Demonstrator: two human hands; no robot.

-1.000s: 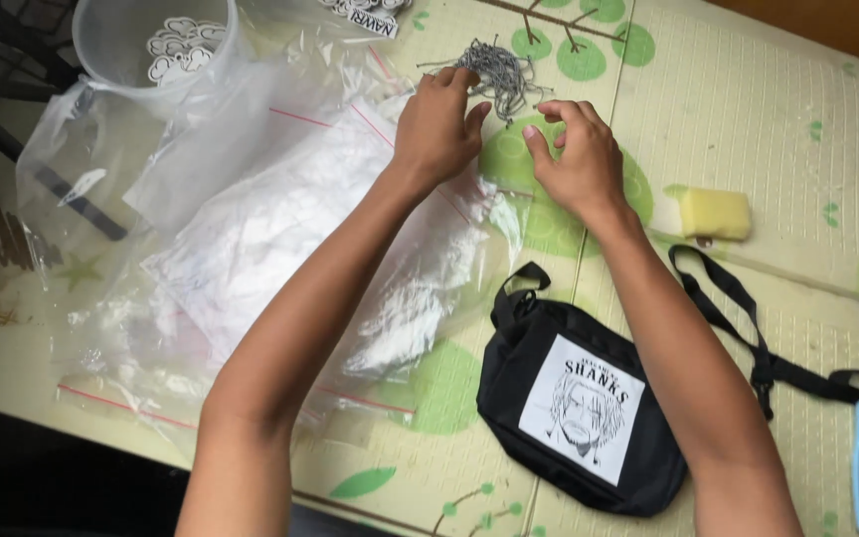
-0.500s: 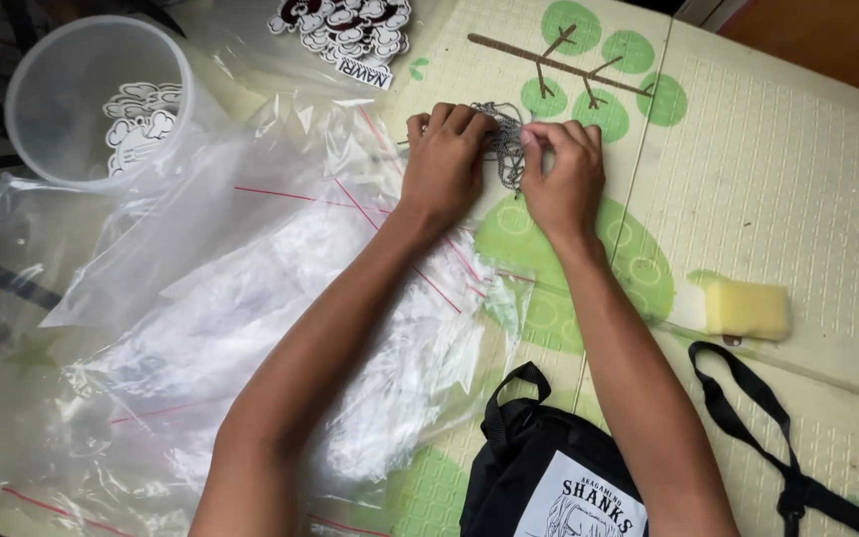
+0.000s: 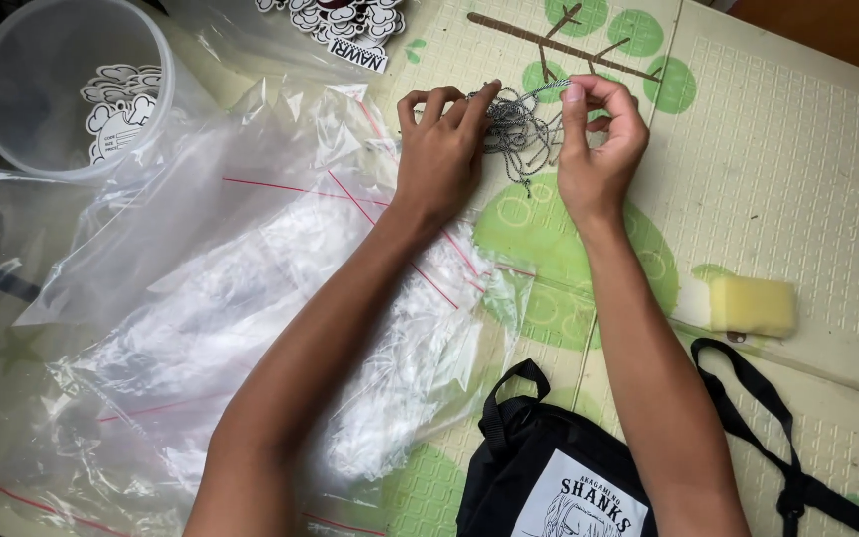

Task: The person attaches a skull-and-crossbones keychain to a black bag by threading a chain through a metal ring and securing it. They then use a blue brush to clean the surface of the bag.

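Observation:
A tangled bunch of thin metal ball chains [image 3: 521, 131] hangs between both hands above a pale green foam mat [image 3: 777, 169]. My left hand [image 3: 441, 159] pinches the bunch's left side with its fingertips. My right hand [image 3: 601, 149] pinches one strand at the top right between thumb and forefinger. Both forearms reach up from the bottom edge, the left one lying over a heap of clear plastic zip bags [image 3: 241, 318].
A clear plastic tub [image 3: 67, 85] holding printed stickers stands at the top left. More stickers [image 3: 345, 25] lie at the top edge. A yellow sponge [image 3: 753, 305] rests at the right. A black drawstring pouch [image 3: 569, 472] with a white print and straps lies at the bottom.
The view has shifted, so the hands and chains sit higher and nearer. My hands have drawn slightly apart, and the right hand has lifted one strand out of the bunch.

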